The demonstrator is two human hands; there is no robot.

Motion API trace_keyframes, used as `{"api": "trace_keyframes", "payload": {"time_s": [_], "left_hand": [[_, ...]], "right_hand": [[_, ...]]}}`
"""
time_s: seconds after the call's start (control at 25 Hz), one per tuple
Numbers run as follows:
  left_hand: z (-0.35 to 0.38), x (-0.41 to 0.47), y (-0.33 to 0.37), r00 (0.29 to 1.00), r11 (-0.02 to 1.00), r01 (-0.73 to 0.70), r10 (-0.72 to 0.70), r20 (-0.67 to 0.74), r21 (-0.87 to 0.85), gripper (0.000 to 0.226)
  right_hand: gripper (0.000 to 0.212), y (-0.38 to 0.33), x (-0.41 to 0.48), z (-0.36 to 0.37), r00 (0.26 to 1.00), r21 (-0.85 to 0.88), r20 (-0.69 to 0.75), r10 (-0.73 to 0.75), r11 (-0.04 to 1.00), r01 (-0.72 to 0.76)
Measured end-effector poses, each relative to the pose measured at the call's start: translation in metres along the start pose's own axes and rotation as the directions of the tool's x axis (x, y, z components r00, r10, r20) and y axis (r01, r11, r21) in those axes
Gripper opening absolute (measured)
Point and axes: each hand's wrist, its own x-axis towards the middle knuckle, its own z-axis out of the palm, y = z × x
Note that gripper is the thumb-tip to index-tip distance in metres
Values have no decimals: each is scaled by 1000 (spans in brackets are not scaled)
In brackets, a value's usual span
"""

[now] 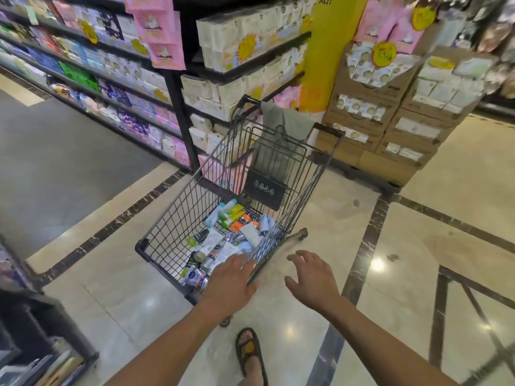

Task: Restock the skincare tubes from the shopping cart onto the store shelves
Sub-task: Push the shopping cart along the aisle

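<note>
A dark wire shopping cart (pixel 172 218) stands on the tiled floor in front of me. Its basket holds several skincare tubes (pixel 223 238) in white, green, orange and blue, lying loose in a heap. My left hand (pixel 231 282) reaches over the cart's near corner, fingers straight, above the nearest tubes and holding nothing. My right hand (pixel 312 277) hovers outside the cart's right side with spread fingers, also holding nothing. A grey-green cloth (pixel 284 121) hangs over the cart's far handle end.
Black store shelves (pixel 178 107) with packaged goods run along the left and behind the cart. A yellow pillar (pixel 320 65) and stacked cardboard boxes (pixel 390 129) stand at the right. A low shelf corner (pixel 41 330) is at my near left. My sandalled foot (pixel 250 355) is below.
</note>
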Motion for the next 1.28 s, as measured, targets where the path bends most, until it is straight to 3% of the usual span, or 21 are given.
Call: {"api": "trace_keyframes", "payload": {"time_s": [0.32,0.6,0.92,1.12,1.28], "left_hand": [[-13,124,-47,998,999,3,-1,56,-36,62],[-12,186,-72,990,989,120,-113,86,-86,70],[-6,234,-82,913,881,408,-386,134,-239,57],[31,238,-89,850,815,526,-500,163,-242,55],[82,235,-100,792,764,607,-559,247,-217,57]], "right_hand": [[55,13,146,-29,999,-50,24,-33,998,34],[56,17,250,-29,978,-70,153,-141,986,153],[61,21,381,-11,851,-54,400,-340,918,392],[53,17,420,31,770,-66,551,-321,903,424],[53,16,446,106,666,-15,713,-219,945,327]]}}
